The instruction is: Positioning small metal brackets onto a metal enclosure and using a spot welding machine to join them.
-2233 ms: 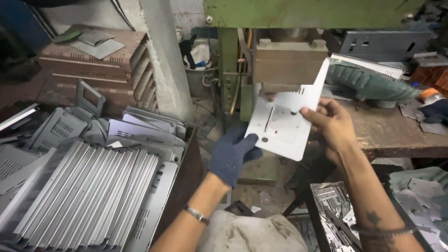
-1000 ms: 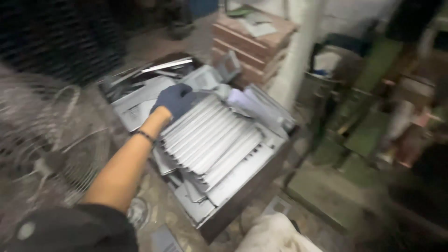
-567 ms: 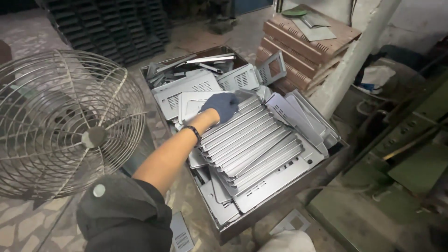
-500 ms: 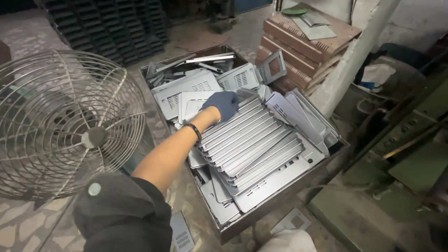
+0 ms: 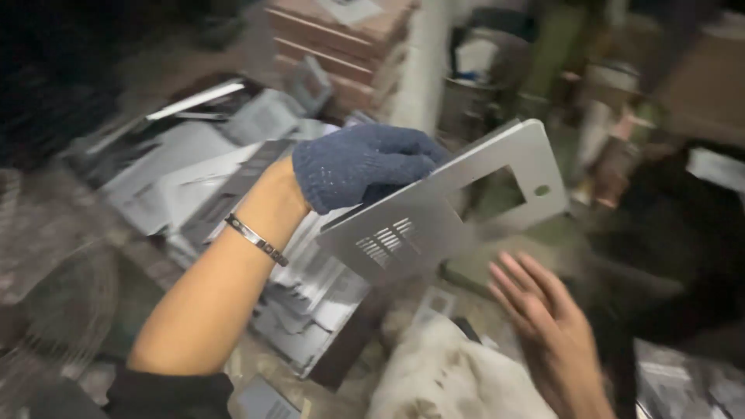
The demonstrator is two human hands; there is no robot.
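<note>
**Head view: gloved hand lifting a perforated metal panel**

Head camera, looking down; the frame is smeared by motion. The left hand (image 5: 363, 164), in a blue knitted glove, is closed on the upper edge of a flat grey metal panel (image 5: 458, 208) and holds it in the air at the centre of the frame. The panel is tilted, its far corner rising toward 2 o'clock. It carries a block of short parallel slots near its lower left part, a rectangular cut-out toward its upper right, and a small hole beside the right edge. A thin metal bracelet (image 5: 256, 240) circles the left wrist, and the bare forearm runs down toward 7 o'clock to a dark sleeve (image 5: 167, 394).

The right hand (image 5: 547, 326), bare, lies at 5 o'clock from the panel with its fingers spread wide and the palm open; it holds nothing and is just below the panel's lower edge, apart from it.

Behind the left forearm, from 9 to 11 o'clock, a bin of stacked grey sheet-metal parts (image 5: 194, 182) fills the floor area. At 12 o'clock stands a pile of brownish flat pieces (image 5: 341, 54) beside a pale post (image 5: 423, 70). A whitish cloth (image 5: 446, 372) lies at 6 o'clock
</note>
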